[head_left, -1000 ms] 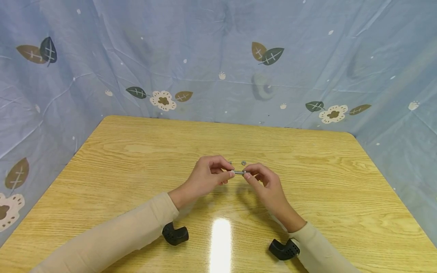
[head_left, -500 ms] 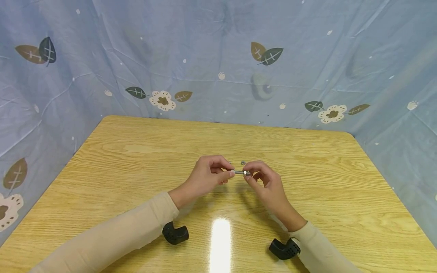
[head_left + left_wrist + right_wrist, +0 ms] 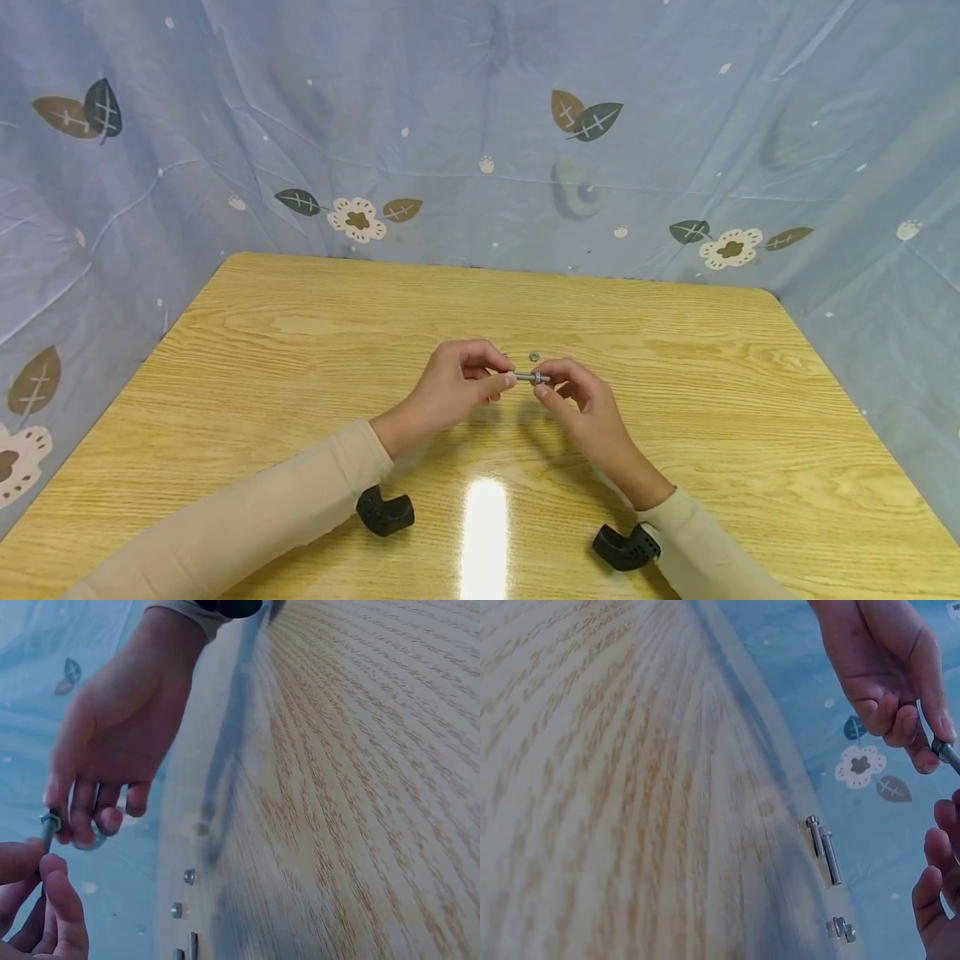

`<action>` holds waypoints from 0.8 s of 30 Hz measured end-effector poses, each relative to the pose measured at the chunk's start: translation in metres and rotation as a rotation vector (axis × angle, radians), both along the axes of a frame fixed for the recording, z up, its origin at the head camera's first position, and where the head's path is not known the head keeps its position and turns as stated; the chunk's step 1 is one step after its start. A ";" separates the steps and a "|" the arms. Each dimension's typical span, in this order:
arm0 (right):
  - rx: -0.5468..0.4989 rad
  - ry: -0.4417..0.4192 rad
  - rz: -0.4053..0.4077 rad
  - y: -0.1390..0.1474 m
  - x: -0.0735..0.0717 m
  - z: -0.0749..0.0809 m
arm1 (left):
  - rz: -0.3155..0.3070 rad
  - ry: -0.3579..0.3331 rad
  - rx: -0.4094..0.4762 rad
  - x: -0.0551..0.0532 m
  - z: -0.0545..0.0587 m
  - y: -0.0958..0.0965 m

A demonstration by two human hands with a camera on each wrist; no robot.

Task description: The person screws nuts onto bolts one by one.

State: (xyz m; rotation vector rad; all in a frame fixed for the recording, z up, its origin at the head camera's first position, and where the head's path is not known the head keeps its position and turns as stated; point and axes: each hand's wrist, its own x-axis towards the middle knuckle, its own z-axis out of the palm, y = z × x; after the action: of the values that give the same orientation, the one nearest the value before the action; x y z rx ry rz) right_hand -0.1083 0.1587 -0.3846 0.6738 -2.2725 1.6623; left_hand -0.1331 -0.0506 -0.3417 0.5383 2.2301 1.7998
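My left hand [image 3: 461, 375] pinches a metal bolt [image 3: 523, 377] by its head end, between thumb and forefinger. The bolt lies nearly level, pointing right. A hex nut [image 3: 537, 378] sits on the shank near its free end, which shows a little past the nut. My right hand [image 3: 588, 404] has curled thumb and forefinger on either side of that nut. In the left wrist view the right fingertips are right at the nut [image 3: 51, 820]. Seen from the right wrist, the bolt's round head [image 3: 941, 748] is at the left fingertips.
Two loose bolts [image 3: 830, 856] lie side by side on the wooden table [image 3: 300, 333], mostly hidden behind the left hand in the head view. Two loose nuts [image 3: 189, 877] are close to them. A patterned blue cloth [image 3: 450, 125] hangs behind the table.
The right thumb and forefinger have shifted about the nut, which shows more now. More of the bolt's free end is visible past it. The left hand's grip is almost unmoved.
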 end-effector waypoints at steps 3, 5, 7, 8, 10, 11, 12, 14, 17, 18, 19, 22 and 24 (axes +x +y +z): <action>-0.002 0.026 0.008 0.001 -0.001 0.000 | 0.001 -0.003 0.003 0.000 0.000 0.000; -0.007 0.061 0.016 0.001 -0.001 0.000 | 0.002 -0.007 0.002 -0.001 -0.001 -0.001; -0.017 0.089 0.024 0.001 -0.002 0.000 | 0.004 -0.010 0.001 -0.001 -0.001 -0.001; -0.020 0.096 0.026 0.001 -0.002 0.001 | 0.004 -0.011 0.000 -0.001 -0.001 -0.001; -0.019 0.111 0.028 0.001 -0.002 0.001 | 0.003 -0.010 -0.001 -0.001 -0.002 -0.001; -0.021 0.113 0.028 0.001 -0.003 0.001 | 0.004 -0.011 -0.001 -0.002 -0.002 -0.001; -0.024 0.111 0.027 0.001 -0.003 0.001 | 0.005 -0.008 -0.002 -0.002 -0.002 -0.001; -0.027 0.102 0.020 0.000 -0.003 0.001 | 0.006 -0.006 -0.003 -0.002 -0.002 -0.001; -0.033 0.075 0.007 0.000 -0.002 0.000 | 0.010 -0.001 -0.005 -0.002 -0.002 0.000; -0.036 0.063 0.002 0.000 -0.002 0.000 | 0.010 0.002 -0.006 -0.002 -0.002 0.000; -0.037 0.051 -0.002 -0.001 -0.002 0.000 | 0.010 0.005 -0.005 -0.002 -0.002 0.000; -0.032 0.018 -0.018 -0.002 -0.001 0.000 | 0.009 0.007 -0.004 -0.002 -0.002 0.001; -0.026 -0.009 -0.028 -0.002 0.000 0.000 | 0.009 0.005 -0.003 -0.001 -0.002 0.001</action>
State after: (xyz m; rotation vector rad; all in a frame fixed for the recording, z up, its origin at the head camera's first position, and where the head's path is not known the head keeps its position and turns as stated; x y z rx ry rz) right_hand -0.1085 0.1564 -0.3844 0.6270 -2.2527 1.6822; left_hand -0.1344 -0.0497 -0.3434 0.5333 2.2421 1.8007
